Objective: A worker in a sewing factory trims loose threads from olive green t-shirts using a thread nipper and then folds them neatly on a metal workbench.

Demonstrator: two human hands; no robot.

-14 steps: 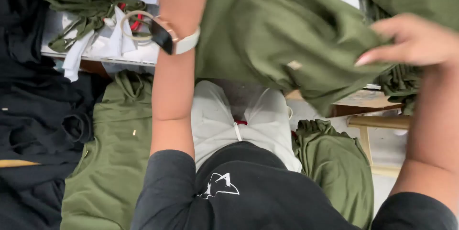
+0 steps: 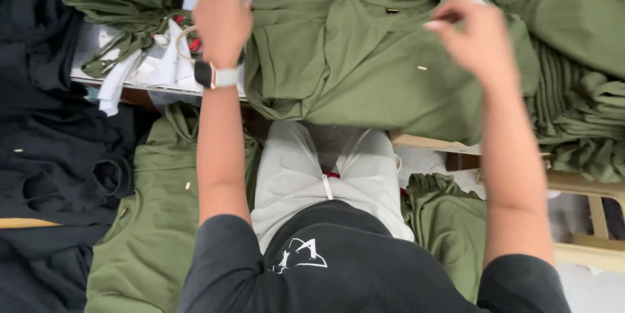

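Olive-green shirt (image 2: pixel 364 72) lies spread flat on the table (image 2: pixel 97 72), collar at the far edge. Right hand (image 2: pixel 472 36) pinches its right shoulder; left hand (image 2: pixel 221 17), palm down with fingers loose, rests at its folded left sleeve.

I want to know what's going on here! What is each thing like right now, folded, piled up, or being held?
Green shirt: spread flat on the table, sleeves partly folded in.
Left hand: open, over the shirt's left edge.
Right hand: pinching the shirt near the collar.
Green stack: folded, piled.
Green hoodie: hanging down, unfolded.
Black clothes: heaped loosely.
Watch: strapped on the wrist.
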